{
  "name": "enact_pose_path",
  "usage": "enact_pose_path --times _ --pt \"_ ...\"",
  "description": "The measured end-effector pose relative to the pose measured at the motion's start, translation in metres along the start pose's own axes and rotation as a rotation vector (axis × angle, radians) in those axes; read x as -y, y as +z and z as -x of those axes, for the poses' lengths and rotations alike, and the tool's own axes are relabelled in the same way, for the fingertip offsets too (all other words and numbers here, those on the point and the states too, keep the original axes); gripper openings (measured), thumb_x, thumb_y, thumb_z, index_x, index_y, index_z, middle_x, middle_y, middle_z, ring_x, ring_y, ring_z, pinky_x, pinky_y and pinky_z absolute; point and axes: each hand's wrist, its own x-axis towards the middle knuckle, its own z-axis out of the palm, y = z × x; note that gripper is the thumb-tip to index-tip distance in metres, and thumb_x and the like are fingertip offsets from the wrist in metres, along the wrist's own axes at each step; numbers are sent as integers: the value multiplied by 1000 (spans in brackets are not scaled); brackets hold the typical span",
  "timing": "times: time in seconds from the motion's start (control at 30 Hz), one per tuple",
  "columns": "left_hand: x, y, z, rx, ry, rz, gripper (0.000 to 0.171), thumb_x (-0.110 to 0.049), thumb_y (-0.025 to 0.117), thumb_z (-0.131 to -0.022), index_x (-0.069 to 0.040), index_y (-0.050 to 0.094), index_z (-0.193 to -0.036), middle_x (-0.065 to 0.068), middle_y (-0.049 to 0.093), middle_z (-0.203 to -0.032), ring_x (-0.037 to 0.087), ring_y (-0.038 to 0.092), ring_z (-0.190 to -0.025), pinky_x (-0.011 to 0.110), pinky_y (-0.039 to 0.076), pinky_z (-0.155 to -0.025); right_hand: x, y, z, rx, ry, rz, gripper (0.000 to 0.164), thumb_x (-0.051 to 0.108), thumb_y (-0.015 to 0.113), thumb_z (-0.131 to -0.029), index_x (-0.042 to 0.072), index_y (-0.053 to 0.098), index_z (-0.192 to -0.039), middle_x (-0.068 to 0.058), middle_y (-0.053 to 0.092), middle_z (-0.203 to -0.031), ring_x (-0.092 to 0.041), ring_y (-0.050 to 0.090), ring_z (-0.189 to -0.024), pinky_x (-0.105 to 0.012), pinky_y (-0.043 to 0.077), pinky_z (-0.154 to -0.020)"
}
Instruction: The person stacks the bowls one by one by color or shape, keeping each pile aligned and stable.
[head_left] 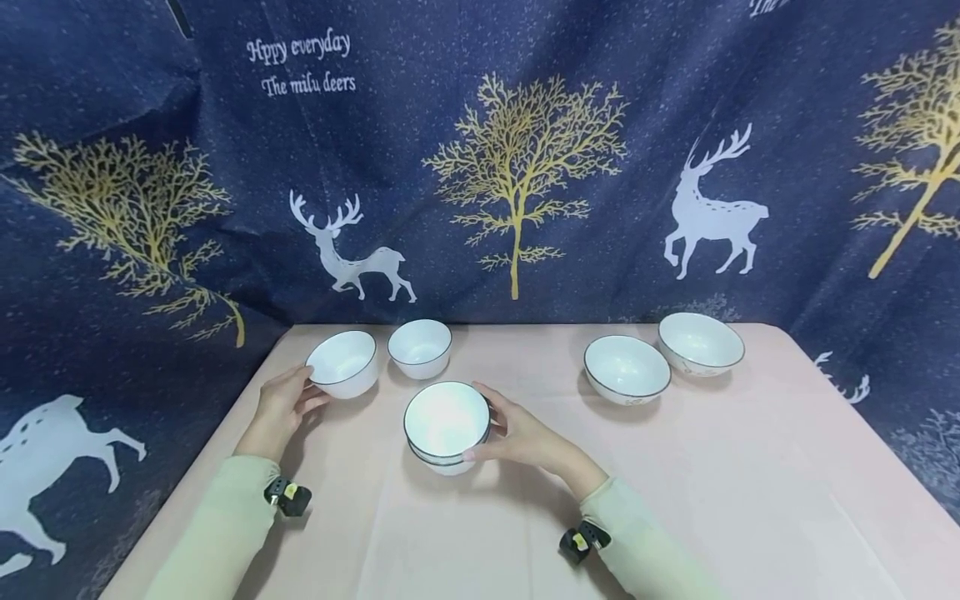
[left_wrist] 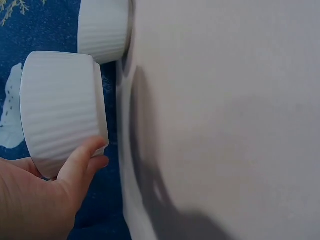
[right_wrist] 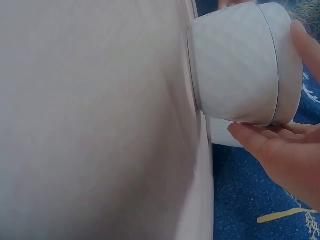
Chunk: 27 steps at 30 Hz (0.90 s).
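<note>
My left hand [head_left: 281,408] grips a white bowl with a dark rim [head_left: 343,360] by its left side. In the left wrist view this bowl [left_wrist: 62,107] has a ribbed outer wall, and a gap shows between its base and the tabletop. My right hand [head_left: 521,433] holds a stack of two white bowls [head_left: 446,421] from the right, thumb at the near side and fingers round the far side. The lower bowl [right_wrist: 235,65] shows a faceted wall in the right wrist view, its base right at the tabletop.
Another ribbed white bowl [head_left: 420,346] stands behind, between the held bowls. Two wider white bowls, one nearer [head_left: 627,371] and one farther back [head_left: 701,343], sit at the right rear. A pink cloth covers the table [head_left: 450,542]. A dark blue curtain [head_left: 480,50] hangs behind it.
</note>
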Motion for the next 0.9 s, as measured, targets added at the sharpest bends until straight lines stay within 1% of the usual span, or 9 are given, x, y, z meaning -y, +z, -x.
enact_pose_path --times 0.1,0.33,0.5,0.57,0.67,0.73,0.77,0.83,0.9 --pt "-3 2 3 18 17 -16 49 -11 42 -101 3 31 -147 25 40 -139 1 63 -68 32 58 -83 -1 -1 0 1 5 -6 104 17 84 -74 9 19 -154 -15 24 -156 -36 34 -138 -44 34 -112" --pt "-10 6 14 61 60 -40 50 -10 43 -100 5 31 -146 27 37 -141 1 63 -72 33 57 -85 -2 -1 -2 11 -10 -11 103 16 83 -74 7 17 -154 -18 24 -155 -38 34 -137 -48 34 -112" --pt "-15 10 23 107 79 -54 51 -10 45 -100 6 30 -146 27 37 -141 1 64 -72 32 57 -84 -2 -1 0 5 13 -15 104 17 84 -73 10 19 -154 -15 25 -156 -36 33 -138 -46 33 -113" --pt "-17 13 28 132 86 -46 51 -10 45 -100 6 30 -146 25 43 -133 2 65 -72 31 58 -82 -2 -1 0 2 14 -15 104 18 84 -73 10 20 -154 -15 25 -156 -36 34 -138 -46 33 -113" --pt "-20 17 34 179 98 -9 53 -8 46 -99 8 28 -146 14 56 -111 3 66 -73 30 59 -78 -2 -1 0 1 14 -15 104 18 84 -73 10 20 -154 -15 26 -156 -36 35 -137 -46 34 -113" --pt "-22 19 37 202 101 6 53 -7 46 -99 9 28 -146 4 59 -98 4 66 -74 29 60 -77 -2 -1 -1 0 13 -14 104 18 84 -73 10 19 -154 -14 26 -156 -35 35 -137 -45 34 -113" --pt "-22 21 39 211 104 9 53 -7 47 -99 10 29 -145 2 58 -95 5 66 -74 29 60 -76 -1 -1 -1 0 13 -14 104 18 84 -73 10 19 -154 -14 26 -156 -35 35 -137 -45 34 -113" --pt "-23 24 41 225 108 -1 52 -7 47 -99 9 29 -145 8 59 -101 5 67 -75 30 60 -77 -1 -1 -1 3 6 -15 104 17 84 -74 9 19 -154 -15 26 -156 -36 36 -137 -45 34 -113" --pt "-24 28 44 234 118 -19 51 -9 46 -100 9 30 -145 20 55 -116 6 67 -76 30 59 -78 -1 -1 -2 6 -1 -14 103 16 84 -74 8 19 -154 -16 26 -155 -37 36 -137 -46 35 -112"
